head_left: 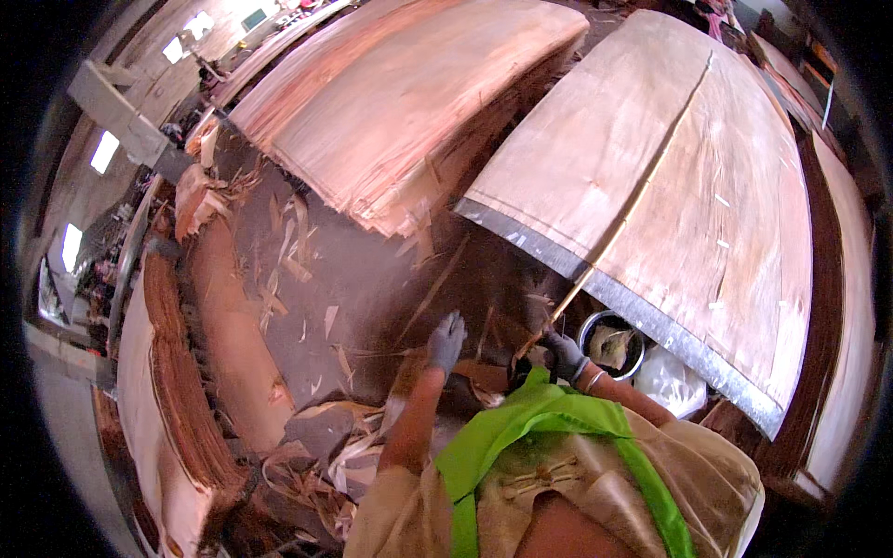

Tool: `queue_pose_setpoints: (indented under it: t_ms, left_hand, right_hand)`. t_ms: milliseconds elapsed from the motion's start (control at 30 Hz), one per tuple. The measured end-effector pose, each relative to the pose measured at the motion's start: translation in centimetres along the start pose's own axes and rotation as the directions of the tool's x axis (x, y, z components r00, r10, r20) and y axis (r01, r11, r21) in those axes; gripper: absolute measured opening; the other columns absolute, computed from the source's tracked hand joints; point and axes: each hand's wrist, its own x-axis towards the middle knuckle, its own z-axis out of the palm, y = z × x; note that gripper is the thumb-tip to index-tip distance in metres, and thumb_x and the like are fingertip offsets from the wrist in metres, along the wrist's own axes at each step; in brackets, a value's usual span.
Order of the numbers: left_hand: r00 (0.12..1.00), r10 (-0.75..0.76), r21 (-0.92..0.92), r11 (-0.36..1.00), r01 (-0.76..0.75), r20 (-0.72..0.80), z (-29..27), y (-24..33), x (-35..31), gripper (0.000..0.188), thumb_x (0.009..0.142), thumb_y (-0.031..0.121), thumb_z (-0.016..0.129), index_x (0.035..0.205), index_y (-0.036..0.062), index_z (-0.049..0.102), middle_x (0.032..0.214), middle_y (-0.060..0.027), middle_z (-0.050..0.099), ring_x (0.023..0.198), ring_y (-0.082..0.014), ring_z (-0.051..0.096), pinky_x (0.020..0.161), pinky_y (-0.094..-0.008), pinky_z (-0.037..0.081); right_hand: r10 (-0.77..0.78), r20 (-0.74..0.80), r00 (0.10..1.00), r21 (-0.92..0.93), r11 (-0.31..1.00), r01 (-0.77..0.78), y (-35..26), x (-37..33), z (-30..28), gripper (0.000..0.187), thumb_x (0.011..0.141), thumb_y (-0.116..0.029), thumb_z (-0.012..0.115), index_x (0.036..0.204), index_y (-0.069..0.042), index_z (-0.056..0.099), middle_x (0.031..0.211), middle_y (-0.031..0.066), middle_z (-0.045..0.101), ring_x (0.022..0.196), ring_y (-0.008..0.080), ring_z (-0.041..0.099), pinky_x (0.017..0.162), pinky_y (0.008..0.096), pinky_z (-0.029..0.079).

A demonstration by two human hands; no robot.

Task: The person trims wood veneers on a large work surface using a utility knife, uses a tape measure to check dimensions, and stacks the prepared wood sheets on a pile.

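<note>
Right hand, grey glove: fingers look closed on the near end of the long, thin wooden stick; exact wrap partly hidden. From those fingers the stick runs away and to the right, over the metal-edged front of the bench and across the top wood veneer sheet.

Left hand, also gloved: nothing visible in it, fingers straight and close together, well apart from the stick and raised over the scrap-strewn floor.

Status, my read: the sheet is spread on the bench, reaching about to the metal edge, with short white strips on it right of the stick. So laying-out looks done; work with the stick looks mid-way, since it lies over the sheet with one hand on it. Clearing the stick is left. Can't tell how many sheets are finished.

Rest: second veneer stack beyond the left fingers, ragged near edge; round metal bowl just right of the right fingers, clear plastic bag past it; veneer scraps left of the left fingers.
</note>
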Motion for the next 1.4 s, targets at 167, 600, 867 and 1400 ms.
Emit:
queue_pose_setpoints:
  t_ms: [167,600,867,1400]
  left_hand:
    - [0.971,0.237,0.509,0.834,-0.212,0.016,1.0,3.3,11.9,0.054,0.086,0.030,0.053,0.128,-0.0006,0.038,0.123,-0.0216,0.048,0.114,-0.0317,0.048,0.094,-0.0364,0.039]
    - [0.973,-0.213,0.829,0.525,0.193,-0.091,1.6,6.0,40.5,0.072,0.079,0.046,0.058,0.128,-0.0018,0.036,0.120,-0.0262,0.048,0.111,-0.0357,0.047,0.094,-0.0399,0.037]
    - [0.994,0.026,0.317,0.947,-0.058,0.105,6.9,6.4,40.3,0.030,0.072,0.020,0.069,0.093,-0.0010,0.063,0.083,-0.0085,0.064,0.074,-0.0157,0.057,0.065,-0.0305,0.046]
    - [0.661,0.290,0.172,0.823,-0.542,0.692,18.8,30.4,24.6,0.029,0.083,0.012,0.055,0.105,-0.0058,0.055,0.108,-0.0110,0.056,0.099,-0.0159,0.050,0.088,-0.0283,0.039]
  right_hand:
    - [-0.116,0.006,0.993,-0.037,0.993,0.116,-0.8,1.6,2.4,0.013,0.085,-0.021,0.059,0.089,-0.009,0.060,0.060,-0.0019,0.052,0.044,0.0089,0.045,0.038,0.0241,0.033]
    - [-0.380,-0.653,0.655,-0.124,0.907,0.402,-0.2,0.2,-8.6,0.016,0.083,-0.009,0.057,0.097,-0.002,0.061,0.072,-0.0003,0.059,0.057,0.0083,0.051,0.051,0.0231,0.042]
    - [-0.499,-0.830,0.249,-0.484,0.866,0.123,-3.2,-5.7,-2.4,0.021,0.072,0.009,0.050,0.088,0.000,0.062,0.079,0.0000,0.060,0.069,0.0078,0.052,0.060,0.0220,0.042]
    - [-0.607,-0.580,0.543,-0.293,0.777,0.557,-6.3,5.8,-1.9,0.008,0.080,-0.008,0.059,0.080,-0.001,0.059,0.065,-0.0023,0.052,0.052,0.0049,0.043,0.044,0.0225,0.035]
